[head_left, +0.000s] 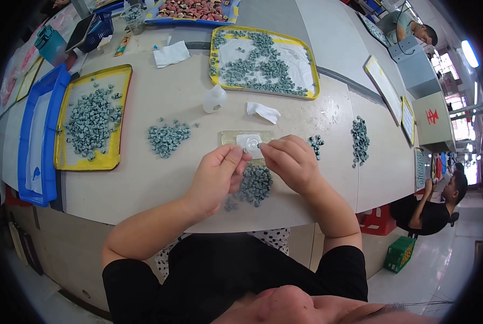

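My left hand (215,175) is closed, thumb and forefinger pinching a small grey-green piece (245,150). Facing it, my right hand (291,162) pinches another small piece (260,145), which looks darker. Both hands meet over a yellowish block (228,137) bearing a white sheet and a small clear round dish (252,142). Just below the hands lies a pile of grey-green pieces (256,186), partly hidden by my left hand. A looser heap (167,139) is off to the left. Right of my right hand sit a small cluster (317,144) and a longer heap (360,141).
A yellow-rimmed tray of pieces (128,81) stands left, beside a blue tray (46,186). Another yellow-rimmed tray (313,97) is at the back. A white squeeze bottle (214,100) and crumpled tissue (263,112) lie beyond the block. Other people sit at right.
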The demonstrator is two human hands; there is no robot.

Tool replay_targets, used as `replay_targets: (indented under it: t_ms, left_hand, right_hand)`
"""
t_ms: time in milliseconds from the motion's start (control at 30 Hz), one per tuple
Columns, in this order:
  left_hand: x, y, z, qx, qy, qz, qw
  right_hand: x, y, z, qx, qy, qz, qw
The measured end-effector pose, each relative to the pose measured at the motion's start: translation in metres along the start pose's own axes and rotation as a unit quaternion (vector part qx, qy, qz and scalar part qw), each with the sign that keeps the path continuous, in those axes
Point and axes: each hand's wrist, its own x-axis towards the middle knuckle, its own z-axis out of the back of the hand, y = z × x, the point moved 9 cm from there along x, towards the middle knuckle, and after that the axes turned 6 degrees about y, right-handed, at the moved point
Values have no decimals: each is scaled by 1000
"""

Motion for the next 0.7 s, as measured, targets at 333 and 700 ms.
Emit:
replay_targets:
  t_ms: [333, 700]
  left_hand:
    - [-2, 7, -15, -19, 69, 20, 997]
    - [-3, 10, -16, -13, 89, -1, 996]
  right_hand:
    - [-2, 9, 16, 92, -110, 11, 990]
    - [-2, 7, 10, 152, -112, 15, 982]
